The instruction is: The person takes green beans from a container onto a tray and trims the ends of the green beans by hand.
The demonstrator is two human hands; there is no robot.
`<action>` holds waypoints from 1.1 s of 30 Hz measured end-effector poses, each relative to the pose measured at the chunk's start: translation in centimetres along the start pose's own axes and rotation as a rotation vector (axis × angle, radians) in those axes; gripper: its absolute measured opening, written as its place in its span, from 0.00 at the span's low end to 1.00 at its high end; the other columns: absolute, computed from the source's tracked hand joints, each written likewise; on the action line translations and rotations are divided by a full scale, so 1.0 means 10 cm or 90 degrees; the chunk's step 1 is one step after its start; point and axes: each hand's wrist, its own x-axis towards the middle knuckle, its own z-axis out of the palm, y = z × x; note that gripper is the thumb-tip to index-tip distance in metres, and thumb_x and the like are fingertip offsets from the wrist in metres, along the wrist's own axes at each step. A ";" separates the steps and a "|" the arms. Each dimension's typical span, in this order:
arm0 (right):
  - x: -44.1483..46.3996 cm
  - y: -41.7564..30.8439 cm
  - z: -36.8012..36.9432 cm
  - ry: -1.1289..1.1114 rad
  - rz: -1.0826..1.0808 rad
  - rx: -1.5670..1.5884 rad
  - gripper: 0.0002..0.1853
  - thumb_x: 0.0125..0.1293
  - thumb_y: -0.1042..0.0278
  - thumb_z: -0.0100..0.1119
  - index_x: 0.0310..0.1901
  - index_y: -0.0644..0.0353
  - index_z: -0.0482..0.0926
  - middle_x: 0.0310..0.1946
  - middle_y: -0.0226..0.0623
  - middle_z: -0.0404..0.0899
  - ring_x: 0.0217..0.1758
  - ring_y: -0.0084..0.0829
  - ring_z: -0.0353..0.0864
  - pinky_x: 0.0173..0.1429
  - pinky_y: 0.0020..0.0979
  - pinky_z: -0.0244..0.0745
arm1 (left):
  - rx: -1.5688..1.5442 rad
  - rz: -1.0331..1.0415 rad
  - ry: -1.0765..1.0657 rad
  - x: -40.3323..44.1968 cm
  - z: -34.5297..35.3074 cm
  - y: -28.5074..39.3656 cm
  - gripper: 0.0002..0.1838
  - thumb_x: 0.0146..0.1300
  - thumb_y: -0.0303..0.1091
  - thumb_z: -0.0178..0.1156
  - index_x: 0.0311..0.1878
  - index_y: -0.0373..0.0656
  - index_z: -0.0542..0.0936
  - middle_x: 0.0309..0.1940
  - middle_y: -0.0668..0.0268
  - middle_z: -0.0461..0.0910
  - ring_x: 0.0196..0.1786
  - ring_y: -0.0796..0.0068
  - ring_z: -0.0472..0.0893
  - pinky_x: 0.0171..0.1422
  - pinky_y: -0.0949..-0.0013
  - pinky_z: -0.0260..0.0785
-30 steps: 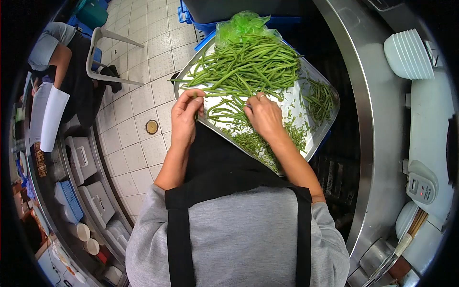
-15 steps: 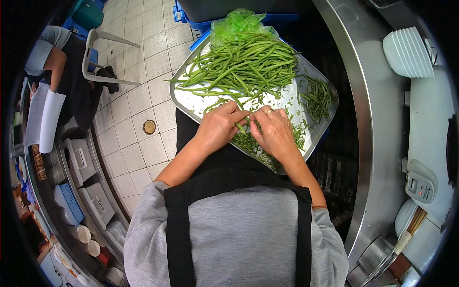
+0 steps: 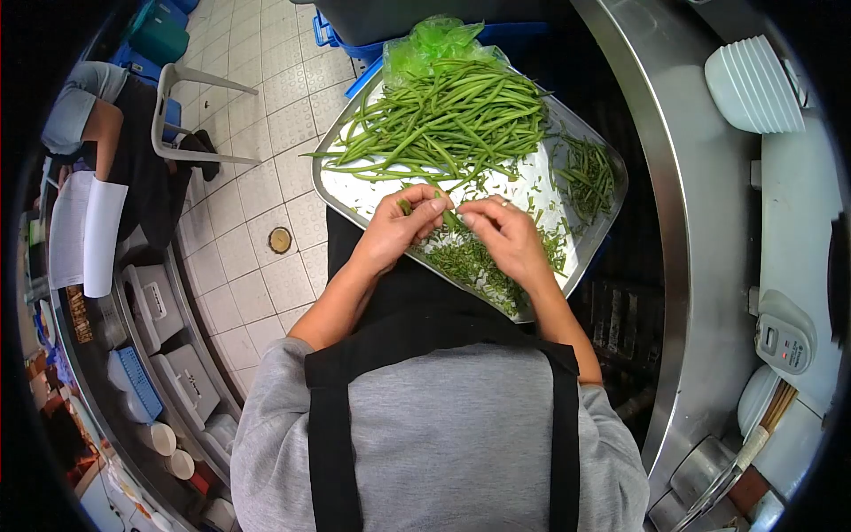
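Observation:
My left hand is closed on a few green beans over the near-left part of a metal tray. Beside it, my right hand has thumb and fingers pinched together at the bean ends; whether it holds a piece is too small to tell. Long green beans lie heaped at the tray's far side, next to a green plastic bag. Small cut bits are scattered below my hands. A separate pile of short green pieces is at the right of the tray.
Another person sits at the left holding white paper, near a white chair. A steel counter runs along the right, with stacked bowls behind it. A blue crate stands beyond the tray.
My left hand has moved right from the tray's left edge to meet my right hand. The loose beans near the tray's left side are now gathered in my left hand.

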 end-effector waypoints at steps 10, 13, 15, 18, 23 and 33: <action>-0.02 0.05 0.19 -0.042 0.179 0.316 0.08 0.66 0.68 0.56 0.37 0.63 0.81 0.24 0.25 0.75 0.24 0.15 0.70 0.29 0.20 0.65 | 0.216 0.208 0.078 -0.06 0.15 -0.04 0.07 0.67 0.31 0.58 0.43 0.38 0.81 0.29 0.68 0.81 0.30 0.83 0.75 0.31 0.75 0.66; -0.01 0.09 0.23 -0.002 0.197 0.352 0.08 0.66 0.68 0.55 0.35 0.63 0.81 0.23 0.24 0.74 0.23 0.13 0.69 0.28 0.19 0.64 | 0.547 0.521 0.031 -0.17 0.21 0.03 0.09 0.58 0.25 0.64 0.43 0.43 0.82 0.31 0.63 0.81 0.31 0.69 0.79 0.36 0.69 0.72; 0.03 0.13 0.19 0.025 0.210 0.338 0.09 0.67 0.67 0.55 0.35 0.63 0.81 0.23 0.26 0.75 0.24 0.16 0.70 0.29 0.21 0.66 | 0.593 0.600 -0.026 -0.26 0.23 0.03 0.11 0.54 0.25 0.67 0.41 0.43 0.82 0.33 0.61 0.80 0.32 0.62 0.79 0.37 0.67 0.73; 0.14 0.17 0.15 0.091 0.141 0.067 0.11 0.67 0.64 0.56 0.35 0.64 0.81 0.24 0.34 0.77 0.24 0.27 0.75 0.32 0.29 0.70 | 0.479 0.580 -0.051 -0.31 0.26 0.09 0.10 0.55 0.26 0.66 0.41 0.43 0.82 0.34 0.61 0.80 0.33 0.63 0.79 0.38 0.67 0.73; 0.22 0.04 0.17 0.040 0.038 -0.323 0.09 0.63 0.65 0.58 0.37 0.61 0.81 0.31 0.45 0.78 0.36 0.47 0.80 0.43 0.43 0.73 | -0.176 0.051 0.089 -0.24 -0.05 0.03 0.12 0.69 0.36 0.56 0.45 0.36 0.79 0.28 0.72 0.73 0.26 0.89 0.66 0.23 0.84 0.49; 0.39 0.17 0.45 0.053 -0.099 -0.480 0.07 0.59 0.69 0.61 0.37 0.59 0.78 0.37 0.41 0.76 0.38 0.43 0.79 0.44 0.42 0.71 | -0.338 -0.036 0.064 -0.26 -0.15 0.00 0.12 0.68 0.35 0.55 0.47 0.35 0.76 0.31 0.69 0.74 0.28 0.85 0.69 0.21 0.84 0.52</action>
